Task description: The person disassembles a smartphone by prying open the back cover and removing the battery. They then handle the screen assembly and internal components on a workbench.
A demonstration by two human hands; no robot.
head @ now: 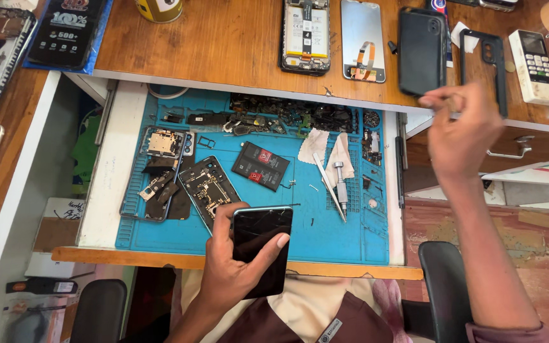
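We hold a dark phone (258, 244) in our left hand (233, 270) over the blue mat (325, 235); our right hand (462, 130) hovers, blurred, at the worktop (223, 38) edge.

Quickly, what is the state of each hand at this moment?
Left hand: closed on a black phone with a dark screen.
Right hand: raised over the desk edge and blurred; fingers pinched, but whether they hold something cannot be told.

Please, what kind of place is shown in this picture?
Most likely a phone repair bench. A blue work mat holds opened phones, a loose battery and small parts, and the left hand holds a dark phone.
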